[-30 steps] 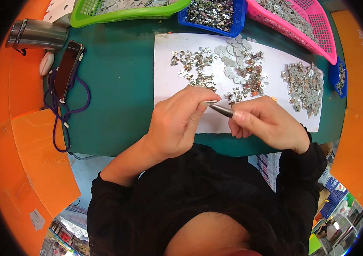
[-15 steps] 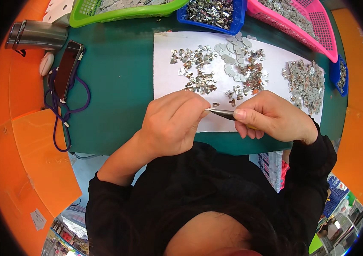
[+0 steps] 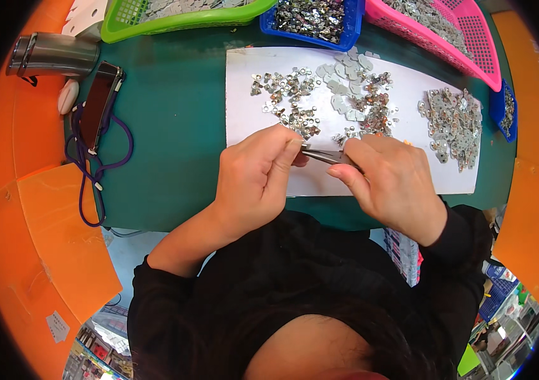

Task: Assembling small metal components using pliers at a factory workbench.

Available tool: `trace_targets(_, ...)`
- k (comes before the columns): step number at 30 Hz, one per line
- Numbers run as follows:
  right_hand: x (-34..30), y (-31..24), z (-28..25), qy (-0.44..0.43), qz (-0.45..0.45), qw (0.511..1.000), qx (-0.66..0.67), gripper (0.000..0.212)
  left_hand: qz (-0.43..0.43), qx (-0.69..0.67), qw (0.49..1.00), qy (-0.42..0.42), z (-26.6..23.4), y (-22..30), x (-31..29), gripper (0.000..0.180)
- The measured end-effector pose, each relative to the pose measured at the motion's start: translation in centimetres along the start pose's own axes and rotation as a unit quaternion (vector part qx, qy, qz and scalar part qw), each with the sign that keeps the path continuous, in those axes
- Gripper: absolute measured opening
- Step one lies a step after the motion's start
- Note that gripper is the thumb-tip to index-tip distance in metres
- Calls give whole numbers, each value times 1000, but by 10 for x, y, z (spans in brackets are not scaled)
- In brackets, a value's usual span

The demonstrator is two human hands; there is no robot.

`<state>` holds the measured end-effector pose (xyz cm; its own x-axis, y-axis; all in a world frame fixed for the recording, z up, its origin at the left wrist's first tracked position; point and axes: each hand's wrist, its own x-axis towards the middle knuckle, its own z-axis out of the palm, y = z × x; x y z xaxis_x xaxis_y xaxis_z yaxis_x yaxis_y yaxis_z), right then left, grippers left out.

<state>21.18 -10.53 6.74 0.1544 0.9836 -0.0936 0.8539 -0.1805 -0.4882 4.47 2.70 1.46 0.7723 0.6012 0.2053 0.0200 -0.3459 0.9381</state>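
My left hand [image 3: 253, 174] is closed in a pinch over the near part of the white sheet [image 3: 250, 63]. A small metal part sits at its fingertips, mostly covered by them. My right hand [image 3: 396, 180] grips a pair of pliers [image 3: 323, 155], whose tapered metal jaws point left and meet the left fingertips. Beyond my hands, small shiny metal clips [image 3: 298, 117] lie in a loose pile. Flat grey plates [image 3: 345, 79] and small copper-toned metal pieces [image 3: 377, 111] are heaped to their right. Another pile of assembled-looking metal plates [image 3: 453, 126] lies at the sheet's right end.
Along the far edge stand a green basket [image 3: 187, 30], a blue bin [image 3: 310, 38] and a pink basket [image 3: 434, 54], all holding metal parts. A small blue tray [image 3: 503, 114] is at the right. On the left lie a phone [image 3: 100, 104] with a purple cord and a steel tumbler [image 3: 63, 54].
The right hand has rolled palm-down over the pliers and drawn nearer to the left hand. Both the pliers' tips and the left fingertips have shifted slightly left and away from me.
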Motion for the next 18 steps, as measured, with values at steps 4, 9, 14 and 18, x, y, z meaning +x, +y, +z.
trace_targets(4, 2, 6, -14, -8, -1, 999, 43, 25, 10, -5, 1000, -23, -3, 2, 1, 10)
trace_targets(9, 4, 5, -16, -15, -24, 1000, 12, 25, -1, -10, 999, -40, -3, 4, 0, 10)
trace_targets(14, 2, 4, -9, 3, -26, 999, 22, 22, -15, -14, 999, -36, 0, 5, -1, 14)
trace_targets(18, 2, 2, 1, 35, -14, 999, 39, 21, -41, -39, 998, -18, 2, 5, -3, 17)
